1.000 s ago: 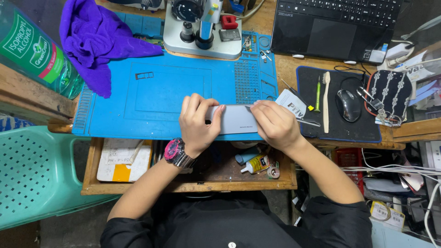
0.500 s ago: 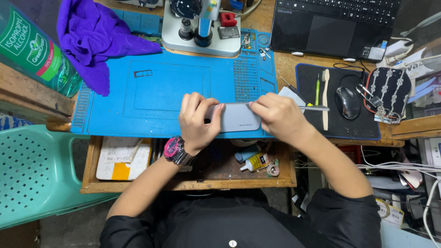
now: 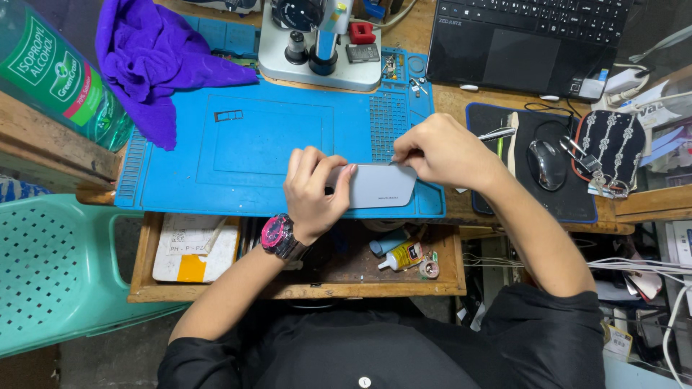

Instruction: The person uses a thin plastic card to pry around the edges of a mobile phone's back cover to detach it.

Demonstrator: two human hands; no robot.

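Note:
A grey phone (image 3: 380, 186) lies back-up on the blue work mat (image 3: 252, 144) near its front edge. My left hand (image 3: 311, 189) grips the phone's left end, with the thumb on its back, and wears a pink and black watch (image 3: 277, 236). My right hand (image 3: 441, 150) is pinched at the phone's top right edge. It holds a thin metal tool (image 3: 497, 133) whose back end sticks out to the right. The tool's tip at the phone's edge is mostly hidden by my fingers.
A microscope base (image 3: 317, 50) and a purple cloth (image 3: 162, 61) sit at the mat's back. A green bottle (image 3: 58, 72) stands left, and a laptop (image 3: 530, 43), mouse (image 3: 546, 164) and black mouse pad (image 3: 577, 209) right. An open drawer (image 3: 303, 288) with glue lies below, beside a green plastic chair (image 3: 50, 274).
My right hand has moved from the phone's right end up to its top right edge, carrying the metal tool with it. My left hand has kept its grip.

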